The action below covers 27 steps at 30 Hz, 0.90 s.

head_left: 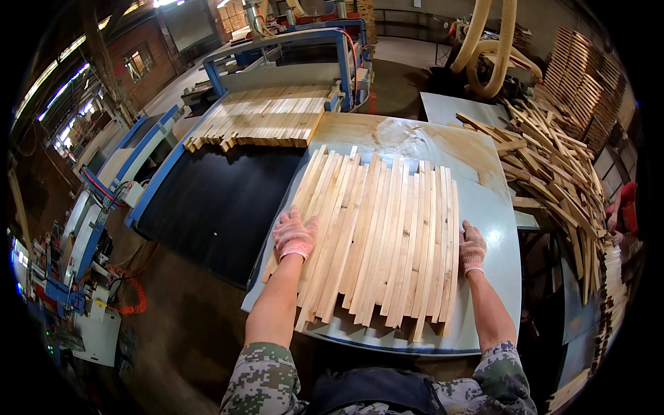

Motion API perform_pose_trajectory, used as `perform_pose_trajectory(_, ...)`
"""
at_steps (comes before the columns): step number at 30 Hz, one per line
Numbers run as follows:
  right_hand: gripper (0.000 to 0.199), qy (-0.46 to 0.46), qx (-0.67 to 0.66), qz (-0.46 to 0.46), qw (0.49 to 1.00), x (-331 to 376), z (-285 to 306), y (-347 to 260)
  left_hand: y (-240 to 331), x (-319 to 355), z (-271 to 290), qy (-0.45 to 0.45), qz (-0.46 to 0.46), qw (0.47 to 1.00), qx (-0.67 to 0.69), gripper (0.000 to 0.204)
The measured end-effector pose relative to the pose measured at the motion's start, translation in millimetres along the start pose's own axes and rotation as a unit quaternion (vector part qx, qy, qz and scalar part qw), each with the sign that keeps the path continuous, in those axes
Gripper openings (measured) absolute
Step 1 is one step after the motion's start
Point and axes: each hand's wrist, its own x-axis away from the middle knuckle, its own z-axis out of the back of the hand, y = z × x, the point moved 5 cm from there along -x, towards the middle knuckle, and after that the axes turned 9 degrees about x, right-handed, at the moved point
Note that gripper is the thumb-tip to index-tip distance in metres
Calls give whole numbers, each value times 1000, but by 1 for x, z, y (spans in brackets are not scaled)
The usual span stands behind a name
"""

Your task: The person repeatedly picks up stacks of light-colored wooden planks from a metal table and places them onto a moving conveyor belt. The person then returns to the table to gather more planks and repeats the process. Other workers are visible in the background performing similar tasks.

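A broad row of pale wooden strips [377, 238] lies side by side on the grey-blue tabletop [498, 297], their ends uneven. My left hand [295, 234], in a pinkish knit glove, rests on the strips at the row's left edge with its fingers apart. At the opposite edge my right hand [472, 247], gloved the same way, is against the outermost strip, fingers stretched forward and the palm facing inward. Neither hand is wrapped around a single strip. The underside of the fingers is hidden.
Left of the table runs a black conveyor belt [221, 194]. More strips [263, 114] lie on it before a blue-framed machine [283, 59]. A heap of loose wood [546, 166] is at the right, beyond the table. Ribbed ducts [494, 62] hang behind. Another person's red sleeve [627, 207] shows far right.
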Motion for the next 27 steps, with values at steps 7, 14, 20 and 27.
perform_pose_trajectory(7, 46, -3, -10, 0, 1000, 0, 2, -4, 0, 0, -1, 8, 3, 1000, -6, 84)
perform_pose_trajectory(14, 47, -14, -12, 1, 1000, -1, 4, -7, 2, 6, 5, 0, 5, 1000, -5, 83)
perform_pose_trajectory(20, 47, 3, -16, 9, 1000, -2, -2, 0, 4, 5, 5, -9, 5, 1000, 3, 83)
perform_pose_trajectory(27, 46, -30, -23, -16, 999, 1, 8, -11, -1, 3, 2, 12, -2, 1000, -14, 85)
